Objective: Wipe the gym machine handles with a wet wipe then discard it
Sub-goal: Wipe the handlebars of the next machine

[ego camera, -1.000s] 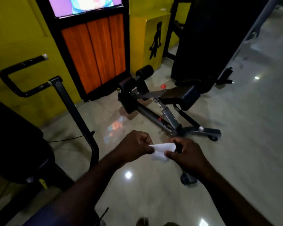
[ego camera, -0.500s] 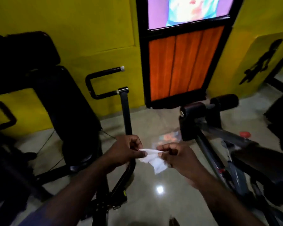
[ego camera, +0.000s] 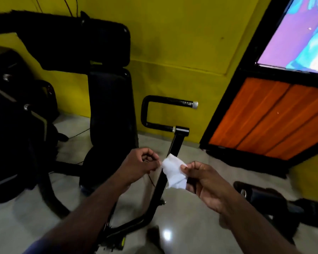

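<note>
In the head view, a white wipe (ego camera: 173,171) is held up just below the middle of the frame, stretched between both hands. Its edge at 9 o'clock is pinched by the left hand (ego camera: 140,164), whose thumb and forefinger are pressed together on it while the other fingers are curled into the palm. Its edge at 3 o'clock is pinched by the right hand (ego camera: 207,182): the thumb is laid on the front of the sheet, and the fingers are folded in behind it. The lower part of the sheet hangs crumpled below the right thumb.

The wipe is seen in front of a black post (ego camera: 176,142) that slants up from the floor (ego camera: 191,226); whether the two are touching cannot be told. At 12 o'clock from the wipe, and apart from it, the handle (ego camera: 144,114) is mounted on top of the post. It is a black bar bent into a U that is laid on its side and opened toward 3 o'clock, and its upper arm is closed by a silver cap (ego camera: 195,105).

At 10 o'clock from the hands, a tall black pad (ego camera: 112,107) is stood against the yellow wall (ego camera: 173,43). At 2 o'clock, orange panels (ego camera: 264,121) are framed in black under a lit screen (ego camera: 301,37). At 4 o'clock, part of a dark bench (ego camera: 261,197) is seen low on the floor.
</note>
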### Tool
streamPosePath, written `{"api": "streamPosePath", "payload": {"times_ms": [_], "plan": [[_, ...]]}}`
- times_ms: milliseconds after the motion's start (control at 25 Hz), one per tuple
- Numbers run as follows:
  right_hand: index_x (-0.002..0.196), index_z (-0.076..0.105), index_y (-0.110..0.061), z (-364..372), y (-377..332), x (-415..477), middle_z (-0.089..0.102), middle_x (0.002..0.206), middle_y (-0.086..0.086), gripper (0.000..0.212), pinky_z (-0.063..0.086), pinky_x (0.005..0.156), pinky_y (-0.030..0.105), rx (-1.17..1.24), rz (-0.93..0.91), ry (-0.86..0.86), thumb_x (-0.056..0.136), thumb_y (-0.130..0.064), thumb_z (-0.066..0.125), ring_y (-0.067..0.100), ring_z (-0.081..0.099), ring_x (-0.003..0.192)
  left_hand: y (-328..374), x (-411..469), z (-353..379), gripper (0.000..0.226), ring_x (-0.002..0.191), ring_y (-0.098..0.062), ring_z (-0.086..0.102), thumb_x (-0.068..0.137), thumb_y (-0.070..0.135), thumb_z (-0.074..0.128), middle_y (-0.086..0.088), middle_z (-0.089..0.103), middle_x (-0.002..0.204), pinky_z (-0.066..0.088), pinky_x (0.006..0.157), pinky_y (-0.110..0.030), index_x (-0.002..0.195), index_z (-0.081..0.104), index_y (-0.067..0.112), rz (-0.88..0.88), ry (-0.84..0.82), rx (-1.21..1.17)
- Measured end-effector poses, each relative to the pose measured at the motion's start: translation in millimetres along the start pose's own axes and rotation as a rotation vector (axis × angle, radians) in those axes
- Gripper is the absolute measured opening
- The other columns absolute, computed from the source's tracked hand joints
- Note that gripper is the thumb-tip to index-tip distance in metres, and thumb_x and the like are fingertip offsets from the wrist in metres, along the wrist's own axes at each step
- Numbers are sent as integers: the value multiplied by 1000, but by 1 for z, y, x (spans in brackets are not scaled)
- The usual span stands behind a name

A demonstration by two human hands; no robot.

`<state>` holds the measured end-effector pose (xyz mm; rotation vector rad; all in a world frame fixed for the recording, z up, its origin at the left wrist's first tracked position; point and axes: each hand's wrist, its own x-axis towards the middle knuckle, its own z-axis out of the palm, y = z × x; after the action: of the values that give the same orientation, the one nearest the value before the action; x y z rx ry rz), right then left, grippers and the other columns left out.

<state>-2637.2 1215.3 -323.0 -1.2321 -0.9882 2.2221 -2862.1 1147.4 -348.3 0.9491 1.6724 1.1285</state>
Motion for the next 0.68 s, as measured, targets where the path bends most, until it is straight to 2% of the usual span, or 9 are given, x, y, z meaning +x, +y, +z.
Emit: {"api": "streamPosePath", "payload": {"times_ms": [120,240,320,360,400,480,520,600,680], "plan": [[96,58,-3,-9,-49,49,69,98,23,10,64,73,40,14,-26,-37,92,2,65,33,72,86,22,58,5,13,69,-21,66,86,8,82,-9,71,72,51,60,-30,90,69,8,9,37,-45],[126,60,-1,-32,-102,97,73,117,21,29,64,75,38,-26,-114,13,98,3,57,32,73,95,41,108,14,11,71,-19,67,88,12,80,-18,75,83,51,66,-33,93,70,10,-12,95,-51],[130,63,-3,-52,-137,131,75,109,17,30,60,62,28,-174,-238,83,101,0,54,18,73,79,37,142,25,9,76,-18,69,89,15,79,-14,77,88,52,70,-32,94,72,14,-36,127,-17],[127,67,-7,-63,-153,151,76,103,12,29,54,57,24,-298,-349,154,102,-1,53,10,70,70,33,157,30,9,81,-15,70,88,16,79,-8,77,90,54,73,-30,96,74,17,-47,153,10],[122,73,-15,-76,-169,173,77,101,6,31,51,57,22,-452,-500,246,102,-2,54,5,67,68,32,170,36,11,87,-13,72,88,16,79,-2,78,94,55,77,-28,98,75,19,-57,170,34],[114,78,-26,-98,-200,218,76,114,-7,36,55,76,23,-787,-762,337,100,-2,55,-4,68,90,22,204,58,18,100,-10,72,90,15,77,4,77,106,56,88,-26,107,74,20,-83,210,64],[116,78,-24,-105,-209,242,71,123,-11,40,54,93,22,-933,-859,291,98,2,54,-9,65,107,15,219,72,22,106,-9,71,91,17,77,4,76,111,55,93,-26,113,73,20,-94,240,94],[127,73,-15,-122,-208,283,63,136,-10,46,42,116,28,-1115,-958,4,94,10,52,-6,53,132,9,243,99,31,111,-12,70,93,21,75,1,74,116,52,96,-23,124,71,18,-132,339,238],[140,62,-12,-140,-195,296,56,149,-1,46,37,121,35,-1275,-1048,-201,98,3,52,7,45,144,6,257,126,37,116,-19,68,96,21,71,-5,72,122,48,96,-21,132,68,13,-185,399,331]]}}
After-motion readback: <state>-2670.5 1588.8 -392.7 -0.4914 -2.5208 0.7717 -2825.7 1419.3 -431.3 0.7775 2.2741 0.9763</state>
